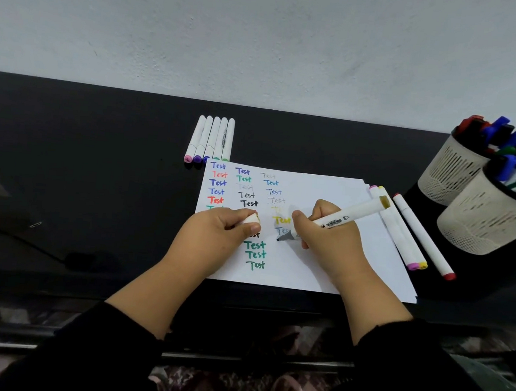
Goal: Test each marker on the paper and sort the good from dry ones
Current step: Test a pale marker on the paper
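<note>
Between your right hand's (325, 232) curled fingers sits a white marker (347, 217), its dark tip touching the paper (331, 264) just below a faint grey "Test". Your left hand (215, 235) rests on the sheet, fingers and thumb closed round the cap (252, 219). Five white markers (210, 138) lie side by side beyond the paper's far edge; three more (415, 237) lie along its right edge, near two mesh cups (482, 221) full of markers.
</note>
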Motion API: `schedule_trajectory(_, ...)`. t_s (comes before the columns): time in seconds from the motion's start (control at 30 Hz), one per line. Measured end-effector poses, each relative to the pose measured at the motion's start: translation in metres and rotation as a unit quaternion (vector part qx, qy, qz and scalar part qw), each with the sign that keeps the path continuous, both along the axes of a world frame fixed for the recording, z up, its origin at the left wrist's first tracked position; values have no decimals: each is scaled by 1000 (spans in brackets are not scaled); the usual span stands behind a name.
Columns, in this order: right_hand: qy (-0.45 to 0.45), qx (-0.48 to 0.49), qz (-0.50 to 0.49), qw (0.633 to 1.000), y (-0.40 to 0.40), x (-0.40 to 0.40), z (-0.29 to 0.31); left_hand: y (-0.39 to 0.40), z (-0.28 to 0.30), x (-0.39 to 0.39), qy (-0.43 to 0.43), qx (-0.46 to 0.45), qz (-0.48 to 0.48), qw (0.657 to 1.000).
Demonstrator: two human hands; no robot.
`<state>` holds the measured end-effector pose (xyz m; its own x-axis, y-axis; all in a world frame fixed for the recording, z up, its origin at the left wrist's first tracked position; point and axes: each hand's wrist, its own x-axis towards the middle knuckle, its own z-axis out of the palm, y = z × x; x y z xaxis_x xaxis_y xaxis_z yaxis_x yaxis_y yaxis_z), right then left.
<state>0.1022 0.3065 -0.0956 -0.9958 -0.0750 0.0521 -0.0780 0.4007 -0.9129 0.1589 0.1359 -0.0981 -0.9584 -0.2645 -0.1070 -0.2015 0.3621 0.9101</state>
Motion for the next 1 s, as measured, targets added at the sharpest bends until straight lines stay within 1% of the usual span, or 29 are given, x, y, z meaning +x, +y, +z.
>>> schedule_trajectory(0.17, 13, -7, -28, 1000, 2, -2, -1, 1, 0, 0, 2, -1, -1, 1000)
schedule_trajectory(0.37, 4, -8, -6, 1000, 3, 0, -2, 1, 0, 1, 0, -9, -3, 1000)
schedule_trajectory(0.5, 7, -17, -24, 1000, 4, -1, -2, 1, 1, 1, -3, -11, -3, 1000)
schedule_trajectory(1.0, 16, -16, -39, 999, 4, -1, -1, 1, 0, 2, -2, -25, -10, 1000)
